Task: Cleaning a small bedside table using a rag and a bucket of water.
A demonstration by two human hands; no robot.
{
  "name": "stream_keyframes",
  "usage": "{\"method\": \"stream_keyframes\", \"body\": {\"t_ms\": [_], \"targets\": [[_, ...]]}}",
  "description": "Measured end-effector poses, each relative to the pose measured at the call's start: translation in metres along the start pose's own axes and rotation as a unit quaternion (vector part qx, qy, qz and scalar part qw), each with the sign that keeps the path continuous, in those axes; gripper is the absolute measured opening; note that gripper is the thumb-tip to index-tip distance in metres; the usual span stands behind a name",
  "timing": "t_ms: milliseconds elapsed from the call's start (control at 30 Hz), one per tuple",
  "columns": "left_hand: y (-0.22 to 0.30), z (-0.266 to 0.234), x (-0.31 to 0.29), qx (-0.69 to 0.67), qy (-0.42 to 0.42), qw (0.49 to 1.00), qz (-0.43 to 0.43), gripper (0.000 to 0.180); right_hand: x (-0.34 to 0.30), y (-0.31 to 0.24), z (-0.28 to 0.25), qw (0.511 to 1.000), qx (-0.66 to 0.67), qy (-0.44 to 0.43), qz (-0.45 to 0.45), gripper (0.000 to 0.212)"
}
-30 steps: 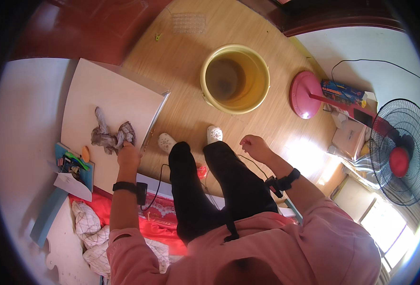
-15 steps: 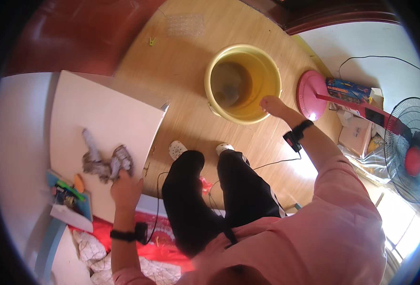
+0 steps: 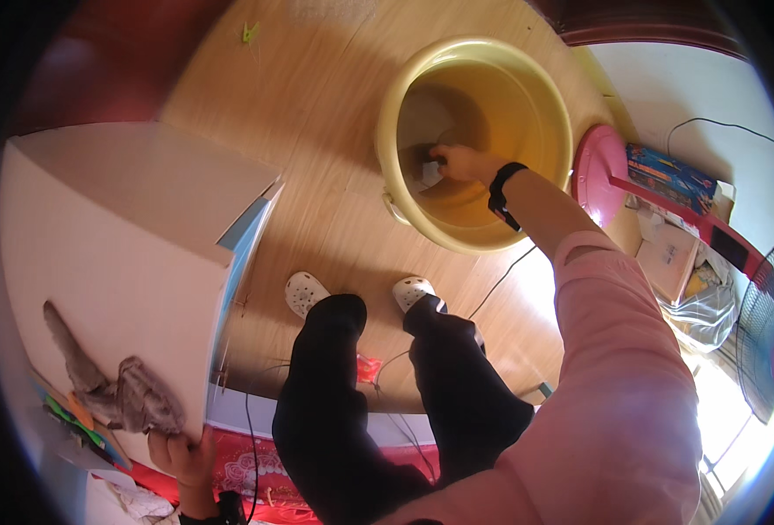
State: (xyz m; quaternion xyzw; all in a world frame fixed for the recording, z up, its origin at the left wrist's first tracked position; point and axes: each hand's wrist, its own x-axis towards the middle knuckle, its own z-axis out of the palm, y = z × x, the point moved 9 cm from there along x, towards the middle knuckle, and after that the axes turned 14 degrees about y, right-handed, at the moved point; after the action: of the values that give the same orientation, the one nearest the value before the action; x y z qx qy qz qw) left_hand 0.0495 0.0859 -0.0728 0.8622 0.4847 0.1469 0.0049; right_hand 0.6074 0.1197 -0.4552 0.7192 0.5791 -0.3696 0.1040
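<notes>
Crumpled grey cloth [image 3: 138, 395] adjoins the left fingers [image 3: 160, 448], a round yellow plastic bucket [image 3: 527, 131] surrounds the curled right fingers [image 3: 448, 157], both grips unclear.

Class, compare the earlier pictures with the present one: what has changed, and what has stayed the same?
The right hand moved forward from beside the legs and down into the yellow bucket; whether it has taken hold of anything there is unclear. The head view shifted too. The crumpled grey cloth stays on the white cabinet top, with the left hand still next to it.
</notes>
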Motion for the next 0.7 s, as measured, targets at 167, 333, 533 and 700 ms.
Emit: {"method": "stream_keyframes", "body": {"t_ms": [167, 333, 533, 700], "targets": [[-0.002, -0.009, -0.006, 0.021, -0.009, 1.0, 0.001, 0.045, 0.014, -0.025, 0.019, 0.979, -0.194, -0.061, 0.002, 0.048], [0.007, 0.002, 0.004, 0.013, 0.039, 0.998, 0.038, 0.043, 0.039, 0.06, 0.095, 0.97, -0.198, -0.111, -0.082, 0.044], [0.007, -0.003, 0.013, -0.014, 0.029, 0.999, -0.004, 0.042, -0.034, -0.01, -0.011, 0.796, 0.534, -0.085, 0.272, 0.026], [-0.004, 0.004, 0.006, -0.018, 0.007, 1.0, -0.019, 0.041, -0.082, -0.029, -0.087, 0.706, 0.669, -0.035, 0.232, 0.025]]}}
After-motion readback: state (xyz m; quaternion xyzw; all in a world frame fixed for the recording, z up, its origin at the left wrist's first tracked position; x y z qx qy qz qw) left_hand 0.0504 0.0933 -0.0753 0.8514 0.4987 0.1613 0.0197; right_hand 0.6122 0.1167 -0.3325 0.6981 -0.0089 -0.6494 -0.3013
